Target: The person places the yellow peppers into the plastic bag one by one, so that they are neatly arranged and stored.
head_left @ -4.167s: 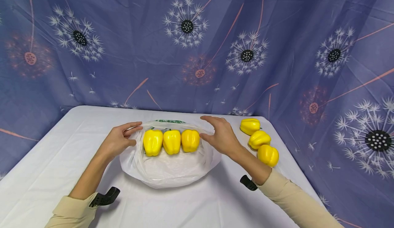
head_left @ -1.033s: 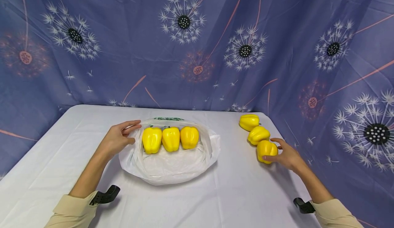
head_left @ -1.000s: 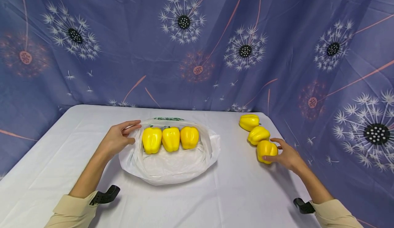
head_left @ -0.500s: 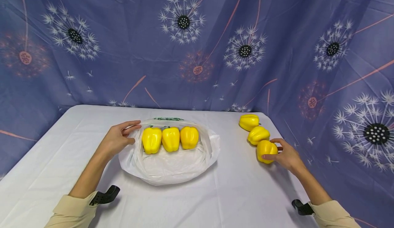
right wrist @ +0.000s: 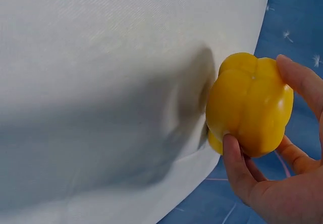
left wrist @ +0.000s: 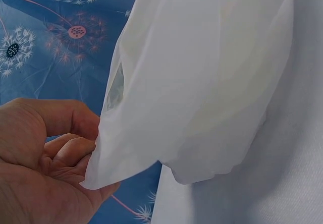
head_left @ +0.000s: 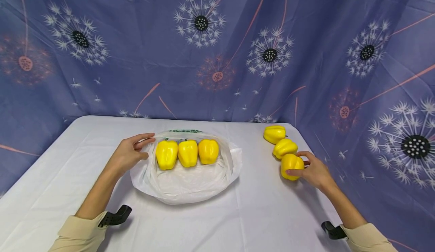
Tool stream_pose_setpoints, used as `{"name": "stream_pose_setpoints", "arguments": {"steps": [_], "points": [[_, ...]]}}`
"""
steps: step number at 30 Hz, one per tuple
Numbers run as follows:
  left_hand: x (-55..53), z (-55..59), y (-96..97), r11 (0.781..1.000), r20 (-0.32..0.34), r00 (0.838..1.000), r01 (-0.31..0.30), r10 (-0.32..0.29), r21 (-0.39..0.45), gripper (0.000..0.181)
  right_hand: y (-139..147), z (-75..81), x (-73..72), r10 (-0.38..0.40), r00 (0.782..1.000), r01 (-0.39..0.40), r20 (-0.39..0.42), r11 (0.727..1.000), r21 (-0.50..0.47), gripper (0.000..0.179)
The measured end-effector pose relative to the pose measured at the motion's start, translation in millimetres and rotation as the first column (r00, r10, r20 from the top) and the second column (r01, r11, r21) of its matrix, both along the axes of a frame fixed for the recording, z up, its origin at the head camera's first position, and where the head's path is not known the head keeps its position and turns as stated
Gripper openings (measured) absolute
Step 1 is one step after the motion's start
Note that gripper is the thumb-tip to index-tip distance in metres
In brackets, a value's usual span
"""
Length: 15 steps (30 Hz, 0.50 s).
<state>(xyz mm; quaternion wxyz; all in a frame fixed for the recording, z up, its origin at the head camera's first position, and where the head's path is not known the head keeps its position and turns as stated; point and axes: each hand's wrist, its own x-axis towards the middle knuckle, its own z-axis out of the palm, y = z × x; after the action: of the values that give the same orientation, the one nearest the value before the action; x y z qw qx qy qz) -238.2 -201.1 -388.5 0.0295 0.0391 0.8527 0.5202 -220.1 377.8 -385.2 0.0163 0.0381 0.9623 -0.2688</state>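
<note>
Three yellow bell peppers (head_left: 188, 153) lie in a row inside an open white plastic bag (head_left: 190, 195) with a green print at its far rim. My left hand (head_left: 127, 155) holds the bag's left rim; in the left wrist view the thin plastic edge runs across its fingers, hiding some fingertips. Over on the right, my right hand (head_left: 316, 172) grips another yellow bell pepper (head_left: 292, 166) between thumb and fingers. The right wrist view shows this pepper (right wrist: 247, 108) from its side, thumb on the near face, its shadow falling on the cloth.
Two more yellow bell peppers, one in the middle (head_left: 284, 148) and one farther back (head_left: 274, 134), lie near the table's right edge. White cloth covers the table (head_left: 217, 229). A blue curtain (head_left: 142, 55) with dandelion prints hangs behind and to the right.
My right hand has left the bag's right side, reached the nearest loose bell pepper, gripped it and shifted it slightly left. My left hand stays at the bag's rim.
</note>
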Motion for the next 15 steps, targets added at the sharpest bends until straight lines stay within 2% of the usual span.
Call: {"name": "stream_pose_setpoints", "arguments": {"steps": [15], "points": [[0.0, -0.5, -0.8, 1.0, -0.007, 1.0, -0.001, 0.001, -0.002, 0.078, -30.4, 21.7, -4.2, 0.045, 0.997, -0.048, -0.061, 0.998, -0.041, 0.086]]}}
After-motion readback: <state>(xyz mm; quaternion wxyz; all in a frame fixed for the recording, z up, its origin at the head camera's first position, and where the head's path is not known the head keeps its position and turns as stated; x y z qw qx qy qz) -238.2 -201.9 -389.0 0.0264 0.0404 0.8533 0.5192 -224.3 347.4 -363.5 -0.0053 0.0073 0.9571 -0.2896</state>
